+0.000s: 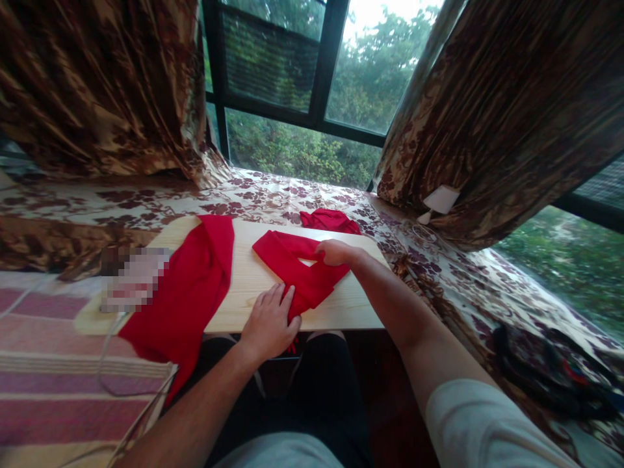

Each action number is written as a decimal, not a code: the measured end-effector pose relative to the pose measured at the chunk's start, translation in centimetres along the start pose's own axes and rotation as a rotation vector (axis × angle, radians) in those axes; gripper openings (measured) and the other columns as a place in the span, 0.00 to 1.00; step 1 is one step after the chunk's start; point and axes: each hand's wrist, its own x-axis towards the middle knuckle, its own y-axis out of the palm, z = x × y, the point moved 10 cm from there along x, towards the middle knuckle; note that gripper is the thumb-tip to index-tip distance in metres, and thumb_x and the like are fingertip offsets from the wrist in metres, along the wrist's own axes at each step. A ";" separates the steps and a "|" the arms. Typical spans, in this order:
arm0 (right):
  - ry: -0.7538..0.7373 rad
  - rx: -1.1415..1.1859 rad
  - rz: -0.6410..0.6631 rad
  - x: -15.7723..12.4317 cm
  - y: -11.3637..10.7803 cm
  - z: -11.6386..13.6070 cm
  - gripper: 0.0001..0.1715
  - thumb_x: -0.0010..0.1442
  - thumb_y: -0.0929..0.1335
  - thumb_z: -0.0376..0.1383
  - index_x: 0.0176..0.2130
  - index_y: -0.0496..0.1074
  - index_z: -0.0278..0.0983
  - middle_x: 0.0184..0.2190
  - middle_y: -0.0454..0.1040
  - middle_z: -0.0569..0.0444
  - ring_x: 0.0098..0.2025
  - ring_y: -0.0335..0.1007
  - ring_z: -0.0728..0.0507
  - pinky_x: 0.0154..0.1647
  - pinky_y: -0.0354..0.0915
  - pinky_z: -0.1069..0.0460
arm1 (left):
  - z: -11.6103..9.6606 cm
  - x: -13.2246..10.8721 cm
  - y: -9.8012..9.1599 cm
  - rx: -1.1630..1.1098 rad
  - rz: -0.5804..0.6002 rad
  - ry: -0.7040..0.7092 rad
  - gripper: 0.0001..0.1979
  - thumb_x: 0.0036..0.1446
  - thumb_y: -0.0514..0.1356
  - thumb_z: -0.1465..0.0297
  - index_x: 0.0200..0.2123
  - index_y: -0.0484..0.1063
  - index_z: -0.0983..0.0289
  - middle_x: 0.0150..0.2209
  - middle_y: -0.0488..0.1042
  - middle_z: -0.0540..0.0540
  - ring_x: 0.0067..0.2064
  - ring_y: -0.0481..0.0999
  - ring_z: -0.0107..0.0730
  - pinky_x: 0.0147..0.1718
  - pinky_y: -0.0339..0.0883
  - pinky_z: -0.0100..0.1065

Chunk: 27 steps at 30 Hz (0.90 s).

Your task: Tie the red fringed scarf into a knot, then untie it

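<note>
A red cloth strip (pixel 287 246) lies bent into a loop on the pale wooden board (pixel 246 286), with bare wood showing through its middle. My left hand (pixel 270 322) rests on the strip's near end at the board's front edge, fingers spread. At the loop's far right side, my right hand (pixel 336 252) has its fingers closed on the cloth. A larger red cloth (pixel 188 292) covers the board's left part and hangs over the front edge. Behind the board lies a crumpled red cloth (pixel 331 220).
A blurred-out object with a cable (pixel 134 283) stands at the board's left end, near a striped cover (pixel 63 383). Behind are a floral-covered ledge (pixel 273 188) and a small white lamp (pixel 441 199). A dark bag-like item (pixel 546 374) lies at the right.
</note>
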 end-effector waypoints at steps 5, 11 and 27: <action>-0.004 0.059 -0.066 0.5 -0.3 0.5 0.26 0.55 0.69 0.34 0.53 0.78 0.39 0.49 0.80 0.50 0.47 0.76 0.41 0.47 0.64 0.55 | 0.1 0.0 -0.1 0.011 -0.006 -0.003 0.33 0.62 0.53 0.60 0.67 0.61 0.68 0.67 0.61 0.66 0.68 0.58 0.49 0.66 0.47 0.47; -0.050 0.052 -0.092 1.0 0.1 1.6 0.26 0.58 0.69 0.37 0.55 0.76 0.40 0.50 0.79 0.50 0.48 0.76 0.40 0.47 0.65 0.54 | -0.1 0.0 -0.2 0.008 -0.002 0.004 0.33 0.62 0.54 0.61 0.67 0.61 0.69 0.66 0.61 0.67 0.67 0.58 0.50 0.66 0.47 0.47; -0.039 0.107 -0.230 1.3 -1.8 2.8 0.32 0.58 0.69 0.34 0.62 0.69 0.36 0.57 0.73 0.43 0.56 0.71 0.39 0.56 0.63 0.53 | -0.1 0.0 -0.3 -0.003 0.001 0.002 0.33 0.62 0.54 0.61 0.67 0.62 0.69 0.66 0.61 0.67 0.68 0.58 0.51 0.66 0.48 0.49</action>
